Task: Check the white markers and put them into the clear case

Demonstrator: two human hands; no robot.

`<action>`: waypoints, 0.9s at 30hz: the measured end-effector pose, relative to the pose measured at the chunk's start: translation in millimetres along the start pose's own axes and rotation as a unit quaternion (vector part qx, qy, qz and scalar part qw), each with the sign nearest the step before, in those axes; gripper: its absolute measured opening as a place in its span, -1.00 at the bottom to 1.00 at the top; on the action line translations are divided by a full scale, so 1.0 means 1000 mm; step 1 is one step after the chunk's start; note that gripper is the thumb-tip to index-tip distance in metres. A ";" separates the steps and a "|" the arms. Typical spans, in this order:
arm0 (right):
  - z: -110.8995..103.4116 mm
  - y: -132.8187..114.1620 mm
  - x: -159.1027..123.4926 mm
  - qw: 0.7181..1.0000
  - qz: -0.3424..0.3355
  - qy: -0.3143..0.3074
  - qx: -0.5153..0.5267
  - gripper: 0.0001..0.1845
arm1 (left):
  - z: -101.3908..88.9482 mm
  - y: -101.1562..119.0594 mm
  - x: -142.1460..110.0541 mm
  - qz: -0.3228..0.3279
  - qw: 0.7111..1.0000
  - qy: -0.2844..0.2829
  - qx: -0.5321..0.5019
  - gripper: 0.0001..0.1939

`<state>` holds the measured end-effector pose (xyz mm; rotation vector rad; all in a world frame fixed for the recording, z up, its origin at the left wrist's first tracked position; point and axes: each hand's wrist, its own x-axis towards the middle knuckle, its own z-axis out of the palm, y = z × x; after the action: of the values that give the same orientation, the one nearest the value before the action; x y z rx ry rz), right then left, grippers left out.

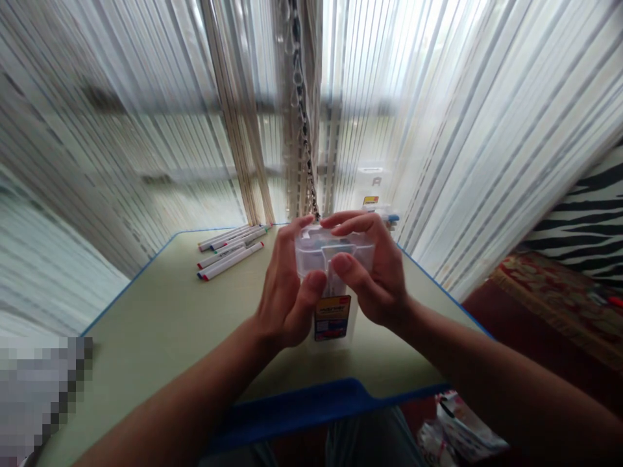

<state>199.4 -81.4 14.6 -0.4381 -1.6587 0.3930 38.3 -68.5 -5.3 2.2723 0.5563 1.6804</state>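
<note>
2 forearms [195,389] converge, left hand [287,292] and right hand [379,275] cupping a box [333,314].

2 hands [286,285], 2 clear cases [333,319]

We see a smooth, glossy box [338,288] of clear plastic; at nine o'clock from it, smooth white plastic markers [233,261]; at twelve, a thin cloth string curtain [160,97]. Our tabletop [160,311] looks smooth and matt, its six o'clock edging [302,403] like plastic.
</note>
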 end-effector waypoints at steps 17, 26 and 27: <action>-0.005 0.012 0.004 0.998 -0.026 -0.049 -0.028 -0.58 | 0.003 -0.002 -0.004 -0.090 0.991 0.026 -0.093 -0.43; -0.006 0.025 0.000 0.998 0.028 -0.045 -0.033 -0.46 | 0.003 -0.006 -0.004 -0.156 0.982 0.018 -0.104 -0.34; -0.007 0.027 -0.001 0.997 0.045 -0.053 -0.030 -0.40 | 0.004 -0.006 -0.003 -0.185 0.974 0.015 -0.126 -0.33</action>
<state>208.0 -58.1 1.1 -0.5466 -1.7603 0.4410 40.5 -64.6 -11.9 1.8359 0.6821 1.5050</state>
